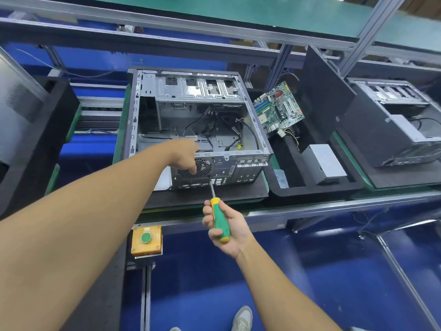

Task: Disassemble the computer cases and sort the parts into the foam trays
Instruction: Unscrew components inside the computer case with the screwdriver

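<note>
Left hand [186, 155]: fingers bent down over the rear rim of the grey metal computer case [198, 120] and gripping it, fingertips on the round fan grille [202, 167].
Right hand [224, 223]: wrapped tight round the green-and-yellow-handled screwdriver [220, 219]. The shaft points up at the case's rear panel, just below the left hand's fingertips; contact cannot be told.
Case: under the left hand, lying open side up on the counter [334, 206], loose black cables inside.
Black foam tray [317, 188]: on the counter up and to the right of the right hand, just beside the case.
Tray contents: green motherboard [278, 107] tilted at the far end; silver box-shaped power supply [324, 163] at the near end.
Black flat panel [322, 96]: leaning at the tray's right side.
Second grey case [393, 120]: further right.
Yellow button box [146, 240]: just left of the right hand, below the counter edge.
</note>
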Available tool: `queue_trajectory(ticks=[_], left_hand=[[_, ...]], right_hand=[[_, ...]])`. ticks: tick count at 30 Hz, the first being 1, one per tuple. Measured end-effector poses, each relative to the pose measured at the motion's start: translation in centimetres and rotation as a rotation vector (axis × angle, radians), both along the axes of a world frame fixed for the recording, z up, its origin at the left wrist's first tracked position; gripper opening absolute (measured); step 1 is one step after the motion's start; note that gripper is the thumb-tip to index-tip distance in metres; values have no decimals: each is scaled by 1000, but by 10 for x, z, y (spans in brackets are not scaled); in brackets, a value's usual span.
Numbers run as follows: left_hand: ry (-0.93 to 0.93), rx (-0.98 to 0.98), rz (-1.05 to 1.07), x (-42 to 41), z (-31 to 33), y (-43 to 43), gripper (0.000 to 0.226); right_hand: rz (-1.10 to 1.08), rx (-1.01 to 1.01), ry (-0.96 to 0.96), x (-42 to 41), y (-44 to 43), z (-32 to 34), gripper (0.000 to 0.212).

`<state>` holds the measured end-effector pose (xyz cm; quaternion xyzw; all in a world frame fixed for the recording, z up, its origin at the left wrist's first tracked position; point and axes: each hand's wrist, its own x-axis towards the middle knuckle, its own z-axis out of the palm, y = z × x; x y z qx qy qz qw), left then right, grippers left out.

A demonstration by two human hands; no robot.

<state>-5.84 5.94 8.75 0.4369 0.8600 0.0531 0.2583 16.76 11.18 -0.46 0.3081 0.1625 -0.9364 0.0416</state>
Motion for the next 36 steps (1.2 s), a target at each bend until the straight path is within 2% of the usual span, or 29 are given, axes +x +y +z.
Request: queue_trajectory(ticks=[1, 2, 5, 6, 7, 8, 9, 10, 11, 12, 13, 14, 15, 17, 19, 20, 22, 25, 26, 27, 28, 29, 31, 32, 34, 36], left_hand=[[-1, -1, 1, 0, 0, 0, 46], [-6, 0, 3, -1, 0, 0, 50], [0, 1, -12, -2, -1, 0, 50], [6, -4, -19, -2, -1, 0, 42], [11, -7, -21, -2, -1, 0, 34], [17, -4, -24, -2, -2, 0, 30], [22, -3, -29, -2, -2, -1, 30], [27, -4, -35, -2, -1, -1, 32], [30, -7, -37, -2, -1, -1, 33], [35, -12, -39, -2, -1, -1, 34], [41, -17, -41, -3, -2, -1, 34], [48, -20, -44, -3, -2, -1, 34], [54, -20, -47, -3, -3, 0, 35], [55, -18, -48, -4, -3, 0, 36], [54, -21, -50, -4, -4, 0, 36], [55, -20, -50, -4, -4, -1, 36], [56, -14, -47, -4, -4, -1, 37], [51, -9, -46, -4, -5, -1, 37], [48, -8, -46, -4, -5, -1, 36], [44, -9, -45, -4, -5, -1, 35], [41, -10, -44, -4, -5, -1, 34], [41, -9, -45, -5, -5, -1, 34], [41, -2, -45, -5, -6, -1, 33], [41, 3, -44, -5, -6, -1, 33], [47, 8, -43, -5, -5, -1, 33], [45, 5, -45, -5, -4, -2, 33]], right_hand=[[21, 130, -36, -1, -2, 1, 22], [45, 354, -105, -3, -4, 3, 20], [324, 1435, -513, -8, -18, 6, 21], [442, 1721, -637, -9, -23, 5, 21], [522, 1894, -726, -10, -29, 4, 22], [527, 1954, -740, -10, -33, 1, 23], [482, 1876, -699, -11, -34, -2, 24], [367, 1650, -608, -13, -31, -4, 25], [223, 1271, -513, -16, -25, -2, 28], [147, 842, -413, -17, -19, -2, 33], [134, 497, -299, -14, -14, -2, 39], [122, 280, -203, -11, -9, -2, 44], [103, 168, -131, -10, -5, -4, 44], [82, 105, -52, -7, -3, -11, 35], [62, 186, -69, -7, -8, -14, 28], [66, 304, -121, -7, -12, -14, 28], [130, 751, -312, -11, -21, -13, 32], [482, 1698, -742, -14, -33, -10, 31], [566, 1869, -818, -14, -35, -8, 32], [573, 1907, -815, -13, -35, -7, 34], [544, 1805, -760, -12, -33, -7, 34], [408, 1530, -646, -14, -26, -6, 34], [135, 684, -341, -16, -14, 0, 33], [80, 364, -202, -13, -10, 1, 33], [-20, 14, -32, -8, -6, -2, 33], [-79, -165, 53, -5, -8, -9, 33]])
